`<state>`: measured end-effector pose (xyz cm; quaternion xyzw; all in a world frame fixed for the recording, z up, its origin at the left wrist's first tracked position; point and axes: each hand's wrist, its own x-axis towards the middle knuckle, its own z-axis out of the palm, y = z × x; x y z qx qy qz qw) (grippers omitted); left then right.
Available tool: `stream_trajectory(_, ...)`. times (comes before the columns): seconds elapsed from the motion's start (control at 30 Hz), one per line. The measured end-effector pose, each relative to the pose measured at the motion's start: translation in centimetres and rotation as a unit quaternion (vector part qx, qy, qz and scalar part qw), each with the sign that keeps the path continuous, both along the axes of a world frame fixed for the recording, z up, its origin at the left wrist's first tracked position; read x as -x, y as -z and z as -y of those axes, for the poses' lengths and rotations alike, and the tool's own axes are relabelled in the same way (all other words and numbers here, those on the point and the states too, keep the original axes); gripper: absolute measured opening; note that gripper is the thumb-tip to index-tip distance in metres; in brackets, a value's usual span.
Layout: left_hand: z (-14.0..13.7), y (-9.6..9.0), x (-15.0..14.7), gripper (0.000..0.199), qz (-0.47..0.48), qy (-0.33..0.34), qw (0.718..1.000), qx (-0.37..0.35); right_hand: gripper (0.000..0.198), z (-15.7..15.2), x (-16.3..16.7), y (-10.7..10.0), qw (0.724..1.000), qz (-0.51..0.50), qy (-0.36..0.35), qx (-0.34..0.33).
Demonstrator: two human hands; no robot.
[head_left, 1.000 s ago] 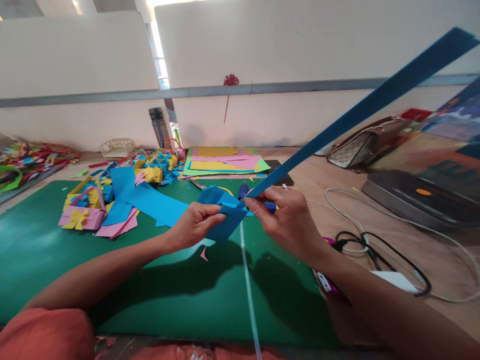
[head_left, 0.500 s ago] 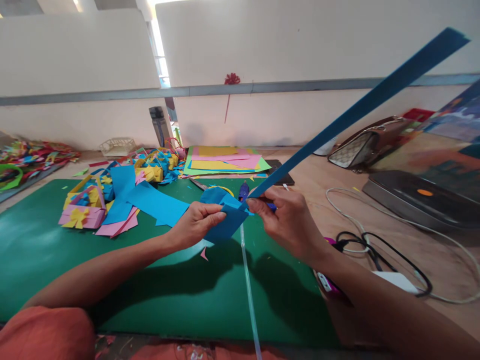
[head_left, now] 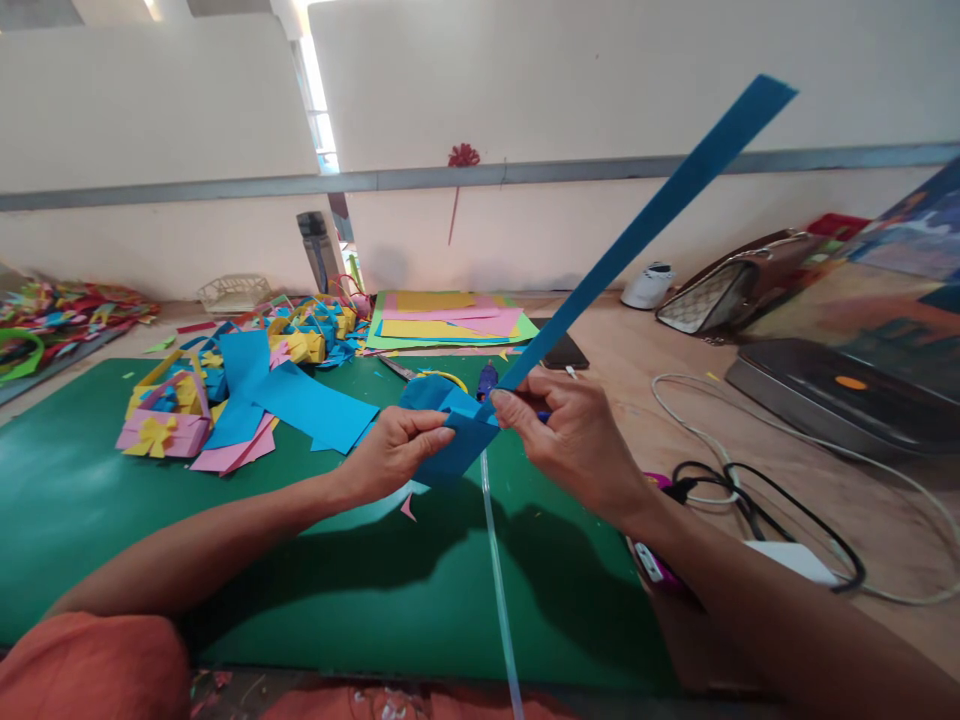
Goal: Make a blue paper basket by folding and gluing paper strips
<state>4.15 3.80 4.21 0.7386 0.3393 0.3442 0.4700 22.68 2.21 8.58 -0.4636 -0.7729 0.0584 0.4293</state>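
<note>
Above the green mat, my left hand pinches the edge of a folded blue paper piece between thumb and fingers. My right hand pinches the lower end of a long blue paper strip, right at the blue piece's upper right corner. The strip slants up to the right. Whether its end is stuck to the piece I cannot tell. Just behind my hands lies a dark blue glue gun, partly hidden, and a clear glue stick runs down below the blue piece. Scissors with yellow handles lie partly covered.
Blue paper sheets and a pink paper basket lie left on the green mat. Coloured sheets are stacked behind. At right are a phone, cables, a black case and a bag.
The blue strip has swung to a steeper slant, its free end moving left. A white object behind it now shows more. Both hands stay nearly in place.
</note>
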Motion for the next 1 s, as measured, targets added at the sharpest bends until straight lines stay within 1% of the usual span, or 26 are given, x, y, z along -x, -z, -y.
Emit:
stream_trajectory(0.07, 0.0, 0.1, -0.1, 0.039, 0.008, -0.006, 1.000, 0.006, 0.025, 0.0, 0.0, 0.1, 1.000, -0.010, 0.004, -0.001)
stream_trajectory(0.27, 0.2, 0.1, -0.3, 0.042, 0.029, -0.009, 0.999, 0.022, 0.027, -0.1, 0.3, 0.3, 0.998, -0.045, 0.004, 0.036)
stream_trajectory(0.47, 0.4, -0.1, -0.5, 0.044, 0.039, -0.015, 0.998, 0.037, 0.029, -0.2, 0.4, 0.6, 0.999, -0.036, -0.003, -0.004)
stream_trajectory(0.63, 0.4, 0.1, -0.4, 0.041, 0.035, -0.011, 0.998, 0.051, 0.024, 0.1, 0.3, 0.0, 0.999, -0.042, 0.011, -0.023)
stream_trajectory(0.7, 0.3, 0.3, -0.2, 0.039, 0.030, -0.015, 0.999, 0.040, 0.023, 0.2, 0.1, -0.3, 0.999, -0.027, 0.017, -0.036)
stream_trajectory(0.8, 0.2, 0.2, 0.0, 0.038, 0.015, -0.022, 1.000, 0.002, 0.025, 0.3, -0.1, -0.4, 0.998, 0.007, 0.028, -0.056)
stream_trajectory(0.9, 0.1, -0.1, 0.1, 0.037, 0.009, -0.026, 0.999, -0.032, 0.027, 0.2, -0.3, -0.3, 0.996, 0.039, 0.030, -0.075)
stream_trajectory(1.0, 0.1, -0.3, 0.1, 0.037, 0.002, -0.032, 0.998, -0.053, 0.028, 0.1, -0.4, -0.1, 0.993, 0.068, 0.026, -0.095)
